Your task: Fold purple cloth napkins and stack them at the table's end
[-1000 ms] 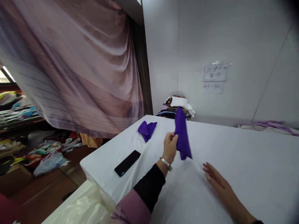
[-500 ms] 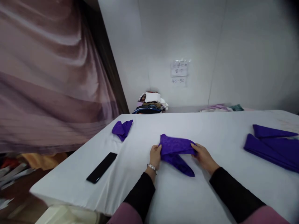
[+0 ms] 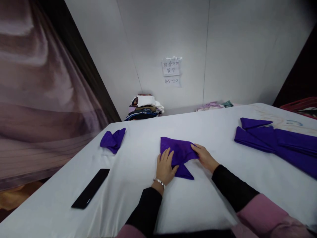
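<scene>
A purple cloth napkin [image 3: 177, 145] lies folded on the white-covered table [image 3: 195, 205], with a pointed flap sticking out toward me below its main band. My left hand [image 3: 165, 167] rests on its left part, palm down with the fingers spread. At the right end, my right hand [image 3: 203, 156] pinches the napkin's edge between thumb and fingers. Part of the fabric is hidden under my left hand.
Another folded purple napkin [image 3: 113, 140] sits at the table's left. A black phone [image 3: 91, 188] lies nearer me. Long purple cloths [image 3: 277, 140] are at the right. Behind the table is a clothes stack [image 3: 145, 107], below a paper sign [image 3: 172, 71] on the wall.
My left hand has let go of the napkin's left edge and now lies flat on the cloth. The napkin has come down onto the table. The view has turned to the right.
</scene>
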### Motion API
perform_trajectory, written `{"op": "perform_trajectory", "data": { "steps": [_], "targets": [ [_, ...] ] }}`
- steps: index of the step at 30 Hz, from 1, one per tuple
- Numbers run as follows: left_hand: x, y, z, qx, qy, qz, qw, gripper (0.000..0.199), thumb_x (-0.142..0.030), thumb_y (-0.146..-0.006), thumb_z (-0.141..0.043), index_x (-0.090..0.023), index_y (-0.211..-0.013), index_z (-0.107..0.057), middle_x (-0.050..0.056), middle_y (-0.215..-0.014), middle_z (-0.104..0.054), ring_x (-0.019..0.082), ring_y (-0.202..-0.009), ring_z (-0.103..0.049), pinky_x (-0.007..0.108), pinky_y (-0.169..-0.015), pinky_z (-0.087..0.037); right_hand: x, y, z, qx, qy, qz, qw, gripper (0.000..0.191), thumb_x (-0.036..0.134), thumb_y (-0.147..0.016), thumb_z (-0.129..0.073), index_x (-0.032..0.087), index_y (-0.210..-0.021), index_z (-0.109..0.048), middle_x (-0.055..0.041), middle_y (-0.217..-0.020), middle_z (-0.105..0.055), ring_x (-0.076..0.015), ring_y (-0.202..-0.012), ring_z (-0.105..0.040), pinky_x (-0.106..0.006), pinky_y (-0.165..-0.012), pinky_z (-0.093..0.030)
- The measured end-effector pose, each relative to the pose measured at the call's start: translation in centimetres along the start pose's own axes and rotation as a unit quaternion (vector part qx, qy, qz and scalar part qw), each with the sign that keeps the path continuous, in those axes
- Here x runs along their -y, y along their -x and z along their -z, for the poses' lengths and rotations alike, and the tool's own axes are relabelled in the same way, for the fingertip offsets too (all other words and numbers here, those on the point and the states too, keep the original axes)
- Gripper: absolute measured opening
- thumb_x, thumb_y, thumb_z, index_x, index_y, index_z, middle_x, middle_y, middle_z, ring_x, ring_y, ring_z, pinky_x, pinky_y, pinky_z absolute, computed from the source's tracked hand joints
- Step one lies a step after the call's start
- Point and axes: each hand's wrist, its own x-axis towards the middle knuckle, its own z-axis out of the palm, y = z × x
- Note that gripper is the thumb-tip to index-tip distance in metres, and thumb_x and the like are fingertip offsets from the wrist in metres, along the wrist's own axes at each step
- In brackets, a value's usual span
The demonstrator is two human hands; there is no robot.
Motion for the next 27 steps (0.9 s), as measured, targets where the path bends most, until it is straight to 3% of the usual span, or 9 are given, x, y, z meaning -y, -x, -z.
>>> {"op": "perform_trajectory", "data": {
  "steps": [4,7,10,14,16,19,22,24,27],
  "targets": [
    [-0.5,0.0,0.0,-0.001,0.012,0.011,1.000,0.070,-0.034,-0.072,-0.064,-0.019,-0.134,-0.036,0.013,-0.141,-0.039,0.029,-0.131,-0.032,0.052,-0.107,-0.021,0.3,0.9,-1.6,0.055,0.006,-0.018,0.998,0.034,0.044,-0.072,-0.068,0.016,-0.091,-0.066,-0.0030,-0.075,-0.066,-0.0145,-0.065,-0.058,-0.029,-0.066,-0.046],
    [-1.2,0.1,0.1,-0.010,0.089,0.017,0.996,0.070,-0.040,-0.077,-0.058,-0.019,-0.137,-0.030,0.013,-0.142,-0.038,0.027,-0.131,-0.032,0.049,-0.107,-0.025,0.2,1.5,-2.5,0.090,0.075,0.000,0.993,0.035,0.039,-0.072,-0.068,0.019,-0.101,-0.065,-0.0027,-0.089,-0.067,-0.0148,-0.075,-0.060,-0.029,-0.071,-0.047],
    [-1.8,0.4,0.3,-0.002,0.158,0.019,0.987,0.060,-0.034,-0.082,-0.052,-0.018,-0.136,-0.031,0.013,-0.138,-0.043,0.025,-0.128,-0.037,0.045,-0.103,-0.033,0.1,2.1,-3.1,0.122,0.155,0.033,0.980,0.038,0.033,-0.072,-0.068,0.023,-0.108,-0.063,-0.0028,-0.102,-0.065,-0.0151,-0.083,-0.059,-0.029,-0.075,-0.046],
    [-2.0,0.6,0.5,0.021,0.200,0.014,0.979,0.039,-0.018,-0.082,-0.043,-0.021,-0.121,-0.050,0.008,-0.118,-0.060,0.020,-0.108,-0.054,0.038,-0.093,-0.042,-0.1,2.7,-3.6,0.164,0.216,0.006,0.963,0.036,0.034,-0.077,-0.062,0.022,-0.111,-0.061,-0.0018,-0.085,-0.064,-0.0117,-0.062,-0.055,-0.027,-0.059,-0.045],
    [-2.1,0.6,0.7,0.017,0.217,0.023,0.976,0.035,-0.014,-0.080,-0.041,-0.023,-0.111,-0.057,0.006,-0.108,-0.064,0.019,-0.099,-0.058,0.035,-0.087,-0.044,-0.4,2.8,-3.7,0.172,0.234,0.037,0.956,0.035,0.033,-0.075,-0.063,0.021,-0.109,-0.062,-0.0010,-0.082,-0.063,-0.0120,-0.063,-0.053,-0.026,-0.059,-0.044],
    [-2.1,0.6,0.5,-0.009,0.245,0.059,0.968,0.029,-0.014,-0.079,-0.041,-0.024,-0.096,-0.062,0.003,-0.093,-0.067,0.018,-0.087,-0.061,0.032,-0.079,-0.046,-1.2,2.6,-3.8,0.155,0.275,0.113,0.942,0.037,0.031,-0.070,-0.069,0.020,-0.104,-0.061,0.0015,-0.077,-0.059,-0.0122,-0.066,-0.050,-0.025,-0.060,-0.041],
    [-1.5,0.7,0.5,-0.046,0.260,0.108,0.959,0.020,-0.024,-0.082,-0.041,-0.022,-0.081,-0.061,0.002,-0.074,-0.064,0.018,-0.071,-0.059,0.030,-0.067,-0.046,-1.6,2.3,-3.7,0.106,0.296,0.139,0.939,0.034,0.033,-0.067,-0.072,0.020,-0.096,-0.060,0.0053,-0.065,-0.050,-0.0104,-0.059,-0.045,-0.024,-0.055,-0.037],
    [-0.3,0.6,1.3,-0.081,0.268,0.192,0.941,0.022,-0.036,-0.082,-0.045,-0.022,-0.070,-0.057,-0.001,-0.061,-0.059,0.017,-0.059,-0.054,0.028,-0.056,-0.043,-1.5,1.8,-3.3,0.064,0.278,0.147,0.947,0.030,0.036,-0.067,-0.072,0.020,-0.088,-0.059,0.0066,-0.060,-0.046,-0.0091,-0.055,-0.041,-0.023,-0.052,-0.035],
    [2.1,-0.3,4.0,-0.101,0.270,0.303,0.908,0.035,-0.053,-0.074,-0.052,-0.020,-0.062,-0.056,-0.001,-0.054,-0.057,0.017,-0.051,-0.050,0.028,-0.046,-0.038,0.0,1.0,-1.8,0.010,0.219,0.151,0.964,0.026,0.041,-0.069,-0.068,0.019,-0.075,-0.056,0.0060,-0.057,-0.046,-0.0085,-0.051,-0.040,-0.023,-0.049,-0.034]
  ]
}}
